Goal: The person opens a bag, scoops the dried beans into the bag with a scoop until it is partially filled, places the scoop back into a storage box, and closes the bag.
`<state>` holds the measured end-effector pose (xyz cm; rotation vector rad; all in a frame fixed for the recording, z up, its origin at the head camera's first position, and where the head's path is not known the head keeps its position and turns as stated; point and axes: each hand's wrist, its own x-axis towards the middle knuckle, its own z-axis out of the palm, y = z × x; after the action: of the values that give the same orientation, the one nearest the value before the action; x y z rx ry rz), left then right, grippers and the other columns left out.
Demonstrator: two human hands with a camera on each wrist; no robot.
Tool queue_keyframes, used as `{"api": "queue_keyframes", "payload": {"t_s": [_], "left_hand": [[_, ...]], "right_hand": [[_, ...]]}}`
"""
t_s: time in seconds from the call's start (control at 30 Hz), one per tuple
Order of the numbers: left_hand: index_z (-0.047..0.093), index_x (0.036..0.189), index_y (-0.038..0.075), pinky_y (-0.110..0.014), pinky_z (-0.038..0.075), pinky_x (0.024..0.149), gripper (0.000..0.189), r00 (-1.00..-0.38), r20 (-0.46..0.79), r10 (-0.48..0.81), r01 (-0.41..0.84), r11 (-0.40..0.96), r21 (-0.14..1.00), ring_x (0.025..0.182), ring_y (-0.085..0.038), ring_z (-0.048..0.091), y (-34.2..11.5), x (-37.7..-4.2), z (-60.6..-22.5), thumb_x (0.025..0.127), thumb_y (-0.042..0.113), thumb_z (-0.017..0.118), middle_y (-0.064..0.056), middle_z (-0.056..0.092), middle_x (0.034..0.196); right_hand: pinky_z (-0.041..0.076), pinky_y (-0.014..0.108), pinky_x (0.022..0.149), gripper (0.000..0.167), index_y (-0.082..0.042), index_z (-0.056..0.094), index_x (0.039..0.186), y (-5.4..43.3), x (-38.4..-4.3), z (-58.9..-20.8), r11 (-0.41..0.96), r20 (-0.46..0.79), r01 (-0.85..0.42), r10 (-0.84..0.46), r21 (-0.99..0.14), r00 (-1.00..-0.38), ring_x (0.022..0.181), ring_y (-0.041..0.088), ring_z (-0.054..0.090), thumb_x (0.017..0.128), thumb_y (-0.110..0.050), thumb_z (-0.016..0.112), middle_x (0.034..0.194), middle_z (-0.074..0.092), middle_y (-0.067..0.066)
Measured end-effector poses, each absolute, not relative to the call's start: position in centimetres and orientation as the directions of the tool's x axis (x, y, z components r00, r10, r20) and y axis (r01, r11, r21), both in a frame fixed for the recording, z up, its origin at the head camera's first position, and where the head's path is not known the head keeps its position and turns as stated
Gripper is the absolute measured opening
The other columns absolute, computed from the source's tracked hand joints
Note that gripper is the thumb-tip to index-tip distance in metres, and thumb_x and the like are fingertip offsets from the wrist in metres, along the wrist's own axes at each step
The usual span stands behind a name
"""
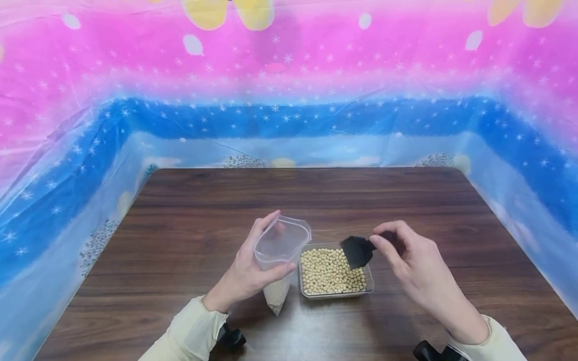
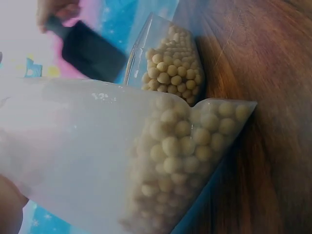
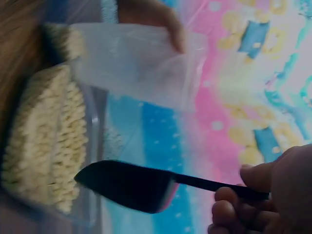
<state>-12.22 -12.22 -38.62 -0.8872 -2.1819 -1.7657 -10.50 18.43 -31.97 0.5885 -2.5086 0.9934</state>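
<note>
Now | left hand (image 1: pixel 246 273) grips translucent bag (image 1: pixel 283 241) | right hand (image 1: pixel 415 258) pinches black scoop (image 1: pixel 357 252) near beans (image 1: pixel 327 273)

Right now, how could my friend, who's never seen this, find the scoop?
On the brown table, find the clear tub of pale round beans. By the tub's right side, the right hand holds up the scoop. The scoop is solid black, while the tub and the bag are see-through.
</note>
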Motion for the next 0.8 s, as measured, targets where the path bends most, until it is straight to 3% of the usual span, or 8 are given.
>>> {"api": "queue_keyframes", "payload": {"t_s": [0.13,0.3,0.5,0.8], "left_hand": [[0.03,0.151,0.021,-0.04,0.055,0.085,0.09,-0.832,0.456,0.317,0.502,0.08,0.861,0.109,-0.032,0.055,-12.2,-12.1,-38.8,0.078,0.002,0.079,-0.009,0.046,0.131],[0.032,0.149,0.023,-0.04,0.055,0.087,0.088,-0.856,0.421,0.299,0.465,0.094,0.88,0.11,-0.031,0.056,-12.4,-11.9,-38.7,0.078,0.005,0.08,-0.01,0.048,0.131],[0.032,0.149,0.025,-0.041,0.055,0.085,0.087,-0.852,0.423,0.308,0.472,0.101,0.876,0.109,-0.031,0.056,-12.6,-11.8,-38.8,0.079,0.005,0.079,-0.008,0.049,0.13],[0.032,0.149,0.024,-0.041,0.056,0.085,0.088,-0.839,0.446,0.311,0.494,0.092,0.865,0.109,-0.031,0.056,-12.6,-11.9,-38.9,0.078,0.003,0.079,-0.008,0.048,0.129]], "right_hand": [[0.047,0.024,0.061,0.014,-0.017,0.062,0.108,19.1,-10.4,-33.2,0.696,0.33,-0.403,-0.246,-0.594,-0.911,0.07,0.007,0.056,0.099,-0.027,0.057,0.082,0.062,-0.009],[0.051,0.027,0.064,0.032,-0.011,0.062,0.116,20.4,-10.8,-34.5,0.628,0.119,-0.234,-0.22,-0.742,-0.968,0.075,0.014,0.061,0.105,-0.033,0.042,0.084,0.064,0.0],[0.056,0.029,0.067,0.038,0.006,0.057,0.119,21.4,-11.9,-36.3,0.433,-0.017,-0.067,-0.188,-0.899,-0.982,0.072,0.015,0.062,0.106,-0.026,0.042,0.085,0.064,0.012],[0.053,0.027,0.063,0.04,0.015,0.045,0.126,21.4,-12.8,-39.1,0.209,-0.171,0.137,-0.154,-0.968,-0.973,0.068,0.012,0.057,0.108,-0.018,0.033,0.081,0.059,0.007]]}}
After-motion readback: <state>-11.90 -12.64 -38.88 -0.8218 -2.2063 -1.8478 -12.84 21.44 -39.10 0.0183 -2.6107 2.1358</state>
